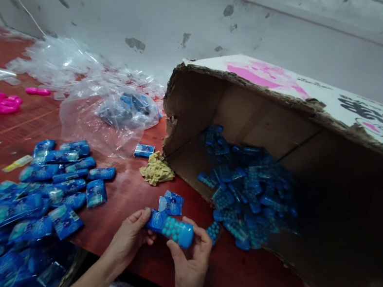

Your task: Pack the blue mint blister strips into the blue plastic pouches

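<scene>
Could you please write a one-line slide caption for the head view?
Both hands hold a blue bead packet beside a tipped cardboard box.

Red table (122, 200) with blue packets (60, 174), tipped cardboard box (290, 131), plastic bags (78, 69).

Blue capsule pack (170, 227): clear rounded end full of turquoise beads, blue label end, held level above bench edge, both ends pinched.

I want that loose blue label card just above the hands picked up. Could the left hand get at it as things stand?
Probably not yet: the left hand and right hand both grip the blue bead packet. The label card lies bare just beyond it.
</scene>
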Available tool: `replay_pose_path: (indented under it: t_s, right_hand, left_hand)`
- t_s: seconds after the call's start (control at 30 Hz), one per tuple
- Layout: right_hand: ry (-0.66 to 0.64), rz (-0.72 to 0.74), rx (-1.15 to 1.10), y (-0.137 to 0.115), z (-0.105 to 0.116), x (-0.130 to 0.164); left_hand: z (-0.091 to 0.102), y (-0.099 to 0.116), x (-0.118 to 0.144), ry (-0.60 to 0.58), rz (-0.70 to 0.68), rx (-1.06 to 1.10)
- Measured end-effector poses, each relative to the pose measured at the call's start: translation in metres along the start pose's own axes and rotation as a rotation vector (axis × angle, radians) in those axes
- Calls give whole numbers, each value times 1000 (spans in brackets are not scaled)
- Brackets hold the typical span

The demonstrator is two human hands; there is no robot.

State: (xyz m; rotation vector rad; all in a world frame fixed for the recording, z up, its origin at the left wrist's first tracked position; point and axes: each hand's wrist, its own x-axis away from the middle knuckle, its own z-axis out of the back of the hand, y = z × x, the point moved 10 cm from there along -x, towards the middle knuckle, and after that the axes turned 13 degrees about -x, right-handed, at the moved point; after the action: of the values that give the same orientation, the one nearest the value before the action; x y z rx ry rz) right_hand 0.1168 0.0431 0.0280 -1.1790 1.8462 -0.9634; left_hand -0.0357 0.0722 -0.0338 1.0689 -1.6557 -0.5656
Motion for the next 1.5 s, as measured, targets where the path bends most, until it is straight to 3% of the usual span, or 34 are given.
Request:
replay_pose_path:
  t_s: [0.2, 0.4, 0.6, 0.73, 0.87, 1.03, 1.13, 1.27, 1.4, 1.5]
  right_hand:
    - [-47, -10, 6, 2, -2, 1]
    - [59, -109, -26, 14, 1, 0]
    - [111, -191, 74, 36, 10, 6]
    - [159, -117, 258, 35, 22, 9]
    - [83, -77, 345, 28, 14, 11]
    - [-90, -198, 169, 31, -4, 7]
    - [-61, -195, 146, 30, 0, 5]
    - [-46, -101, 279, 21, 4, 9]
    - [-113, -73, 372, 13, 1, 9]
    - [-183, -112, 306, 13, -4, 4]
  left_hand:
    - [-5, 2, 1, -30, -12, 0]
    - [1, 9, 0, 33, -118, -84]
    - [-3, -6, 1, 14, 68, 33]
    - [-8, -12, 4, 0, 144, 114]
    - [-10, -13, 6, -5, 164, 136]
    - [-19, -12, 8, -116, 196, 67]
    - [-21, -11, 9, -117, 200, 98]
    - [-21, -9, 8, -86, 183, 103]
    - [-27, -13, 9, -191, 228, 71]
    - [-35, -14, 12, -307, 251, 84]
